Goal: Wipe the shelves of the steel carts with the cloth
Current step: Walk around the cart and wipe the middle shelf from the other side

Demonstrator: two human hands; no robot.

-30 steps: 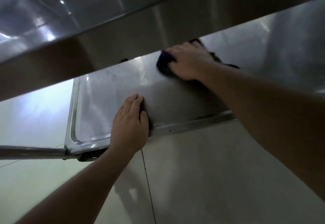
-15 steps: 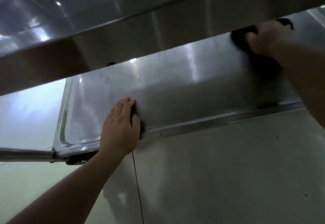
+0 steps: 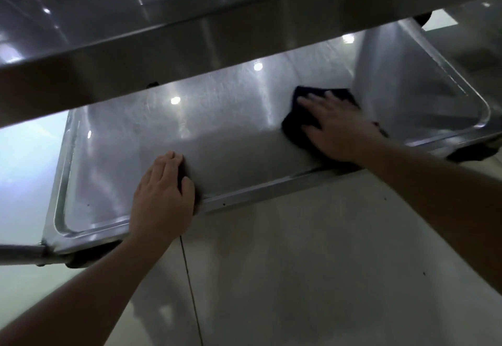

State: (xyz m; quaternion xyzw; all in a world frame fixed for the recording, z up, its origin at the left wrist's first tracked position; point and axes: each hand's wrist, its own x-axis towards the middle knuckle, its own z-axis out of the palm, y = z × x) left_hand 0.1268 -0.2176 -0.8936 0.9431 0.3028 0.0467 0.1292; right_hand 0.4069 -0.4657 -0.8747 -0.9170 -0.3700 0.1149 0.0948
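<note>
The steel cart's lower shelf (image 3: pixel 222 134) is a shiny tray with a raised rim, seen below the upper shelf (image 3: pixel 168 36) that crosses the top of the view. A dark blue cloth (image 3: pixel 298 125) lies on the lower shelf, right of its middle. My right hand (image 3: pixel 336 128) presses flat on the cloth with fingers spread. My left hand (image 3: pixel 163 196) rests over the shelf's front rim, fingers together on the steel, holding nothing loose.
Pale tiled floor (image 3: pixel 298 264) fills the foreground under my arms. A horizontal steel bar (image 3: pixel 19 254) sticks out at the cart's lower left corner. Dark casters show under the left corner (image 3: pixel 81 260) and the right corner (image 3: pixel 472 151).
My right hand swept the cloth from the shelf's far middle out to the right, then back toward the front right of the shelf. My left hand stayed on the front rim.
</note>
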